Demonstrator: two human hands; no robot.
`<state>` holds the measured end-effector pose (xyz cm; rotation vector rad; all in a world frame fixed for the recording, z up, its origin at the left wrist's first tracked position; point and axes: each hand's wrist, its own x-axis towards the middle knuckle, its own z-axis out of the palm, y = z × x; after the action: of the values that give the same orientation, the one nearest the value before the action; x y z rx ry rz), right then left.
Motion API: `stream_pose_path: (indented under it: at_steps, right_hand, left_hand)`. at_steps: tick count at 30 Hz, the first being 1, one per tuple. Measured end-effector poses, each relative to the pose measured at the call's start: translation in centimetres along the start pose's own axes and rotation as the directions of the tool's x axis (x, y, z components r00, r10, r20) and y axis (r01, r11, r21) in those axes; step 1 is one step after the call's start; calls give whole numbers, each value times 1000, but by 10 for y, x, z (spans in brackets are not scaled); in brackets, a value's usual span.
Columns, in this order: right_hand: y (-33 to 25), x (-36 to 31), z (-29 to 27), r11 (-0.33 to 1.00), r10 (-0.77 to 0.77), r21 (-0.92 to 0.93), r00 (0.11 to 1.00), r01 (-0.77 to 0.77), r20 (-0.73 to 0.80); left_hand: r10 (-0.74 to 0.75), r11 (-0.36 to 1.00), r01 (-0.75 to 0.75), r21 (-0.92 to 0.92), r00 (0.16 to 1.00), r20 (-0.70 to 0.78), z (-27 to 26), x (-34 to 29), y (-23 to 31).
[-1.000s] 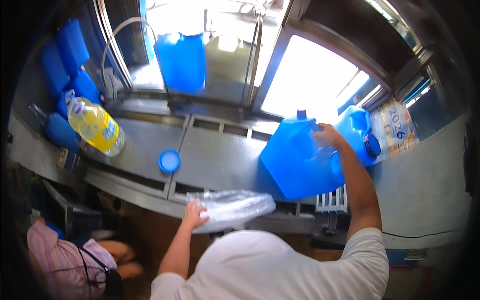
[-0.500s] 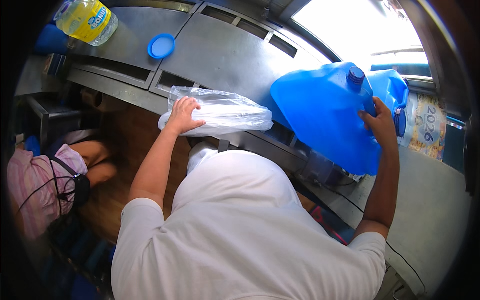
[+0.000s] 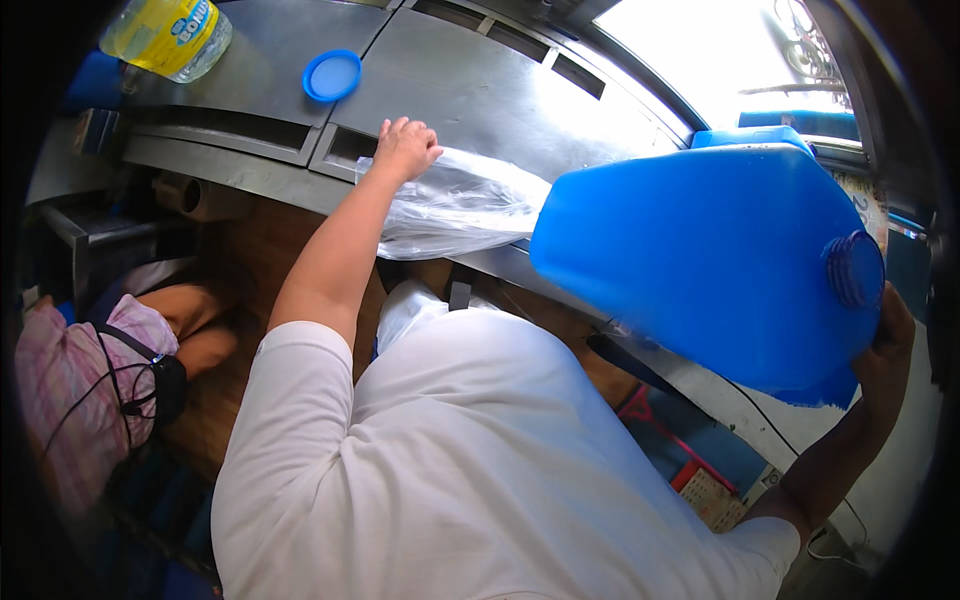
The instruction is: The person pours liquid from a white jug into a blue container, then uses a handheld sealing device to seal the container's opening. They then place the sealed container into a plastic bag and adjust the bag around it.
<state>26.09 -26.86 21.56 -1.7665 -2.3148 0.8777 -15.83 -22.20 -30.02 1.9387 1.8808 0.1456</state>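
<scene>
A large blue jug point(image 3: 690, 250) is tipped on its side at the right, its ribbed cap point(image 3: 855, 268) facing right. My right hand point(image 3: 888, 335) grips it at the cap end; most of those fingers are hidden behind the jug. The jug's left end meets a crumpled clear plastic bag point(image 3: 465, 205) lying along the near edge of the steel counter point(image 3: 470, 85). Over the bag's far left edge is my left hand point(image 3: 405, 150), palm down, fingers loosely bent and pointing away from me, with nothing seen in them.
Another blue container point(image 3: 750, 137) stands behind the jug by the bright window. Farther left on the counter are a blue round lid point(image 3: 332, 76) and a yellow-labelled clear bottle point(image 3: 175, 38). A person in pink clothing point(image 3: 85, 390) sits at the left. A cable point(image 3: 760, 415) hangs at the right.
The jug has tipped over and swung nearer, its cap turning right and down with my right hand. My left hand has slid forward and right to the bag's far edge.
</scene>
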Motion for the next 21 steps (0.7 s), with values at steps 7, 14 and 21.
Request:
stream_pose_path:
  at_steps: [7,14,21]
  right_hand:
    - [-52,-3,69,992,-43,124,997,34,70]
    - [-105,29,140,932,-343,190,922,309,181]
    - [-143,90,208,936,-352,141,835,322,423]
  left_hand:
    - [-47,908,-68,-414,964,-262,-20,-47,-78]
    - [-506,587,338,-736,862,-7,51,-188,-157]
    - [-447,101,421,-901,828,337,108,-191,-123]
